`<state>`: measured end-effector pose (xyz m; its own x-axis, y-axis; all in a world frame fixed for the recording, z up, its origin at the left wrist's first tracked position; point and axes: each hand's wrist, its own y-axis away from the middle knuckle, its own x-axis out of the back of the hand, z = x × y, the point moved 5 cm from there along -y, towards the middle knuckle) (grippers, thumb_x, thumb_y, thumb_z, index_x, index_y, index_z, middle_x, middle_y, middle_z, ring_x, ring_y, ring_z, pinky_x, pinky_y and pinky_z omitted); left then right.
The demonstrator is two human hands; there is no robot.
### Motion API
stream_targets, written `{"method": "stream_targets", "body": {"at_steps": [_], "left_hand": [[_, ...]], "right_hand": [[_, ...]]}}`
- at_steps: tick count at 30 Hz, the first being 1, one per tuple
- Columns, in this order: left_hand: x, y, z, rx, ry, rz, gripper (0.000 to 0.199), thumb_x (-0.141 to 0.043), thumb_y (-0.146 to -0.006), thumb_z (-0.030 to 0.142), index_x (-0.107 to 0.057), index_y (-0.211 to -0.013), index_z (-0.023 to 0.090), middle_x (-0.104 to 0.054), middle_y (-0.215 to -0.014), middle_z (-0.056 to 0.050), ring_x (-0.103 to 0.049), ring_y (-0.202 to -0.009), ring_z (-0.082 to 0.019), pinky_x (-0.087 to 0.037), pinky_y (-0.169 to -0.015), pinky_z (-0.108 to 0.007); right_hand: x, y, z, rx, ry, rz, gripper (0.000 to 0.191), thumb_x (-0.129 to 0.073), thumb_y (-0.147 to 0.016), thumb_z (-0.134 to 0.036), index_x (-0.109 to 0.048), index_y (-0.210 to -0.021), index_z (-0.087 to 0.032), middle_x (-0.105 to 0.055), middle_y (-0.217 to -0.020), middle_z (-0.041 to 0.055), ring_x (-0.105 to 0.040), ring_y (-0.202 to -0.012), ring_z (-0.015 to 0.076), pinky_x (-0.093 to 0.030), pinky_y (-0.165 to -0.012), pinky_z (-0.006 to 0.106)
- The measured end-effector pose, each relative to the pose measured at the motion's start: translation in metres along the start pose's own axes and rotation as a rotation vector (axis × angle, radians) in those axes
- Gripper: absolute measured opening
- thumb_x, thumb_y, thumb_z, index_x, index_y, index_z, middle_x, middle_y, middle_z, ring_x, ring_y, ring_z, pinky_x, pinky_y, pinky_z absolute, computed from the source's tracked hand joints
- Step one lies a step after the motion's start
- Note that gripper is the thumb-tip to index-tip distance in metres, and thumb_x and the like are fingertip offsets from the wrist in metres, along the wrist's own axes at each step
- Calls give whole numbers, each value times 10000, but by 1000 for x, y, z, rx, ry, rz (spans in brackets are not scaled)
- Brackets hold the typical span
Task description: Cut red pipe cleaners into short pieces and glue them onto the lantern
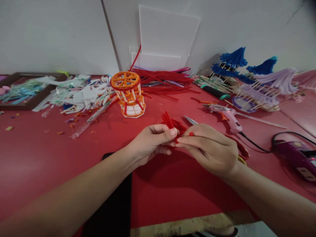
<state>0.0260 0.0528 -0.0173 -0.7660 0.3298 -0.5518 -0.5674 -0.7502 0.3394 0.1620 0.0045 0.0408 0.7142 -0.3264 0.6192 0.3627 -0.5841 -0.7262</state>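
Note:
My left hand (158,140) pinches a small bunch of short red pipe cleaners (168,120) between thumb and fingers. Right up against it, my right hand (209,146) is closed with its fingertips on the lower ends of the same bunch. More short red pipe cleaner pieces (179,125) lie on the table just behind both hands. Beyond my right hand the tip of a pair of scissors (190,120) shows, the rest mostly covered by that hand. An orange and white tower-like frame (127,93) stands upright behind my left hand.
A pink glue gun (228,118) lies right, its cord running to a purple power strip (296,158). Long red pipe cleaners (160,80) lie at the back. Scraps (84,95) and a brown tray (29,104) are left. Blue and lilac roofed models (271,84) stand back right. A black flat object (111,200) lies near.

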Motion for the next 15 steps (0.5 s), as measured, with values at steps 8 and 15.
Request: {"method": "stream_targets", "body": {"at_steps": [8,15], "left_hand": [[-1,0,-3,74,14,-53,374,-918,-534,384,-655,-640,140,-643,-565,30,-591,-506,-54,-564,-476,-157],[0,1,-2,60,12,-59,355,-909,-561,373,-674,-670,130,-646,-607,29,-611,-554,-57,-584,-523,-168]], "right_hand": [[0,0,-3,-12,-1,6,142,-679,-860,-175,-731,-933,-285,-745,-848,17,-713,-800,165,-596,-776,289],[1,-1,-6,-28,30,9,183,-708,-847,-192,-709,-986,-312,-759,-861,-4,-732,-812,173,-613,-769,291]]}}
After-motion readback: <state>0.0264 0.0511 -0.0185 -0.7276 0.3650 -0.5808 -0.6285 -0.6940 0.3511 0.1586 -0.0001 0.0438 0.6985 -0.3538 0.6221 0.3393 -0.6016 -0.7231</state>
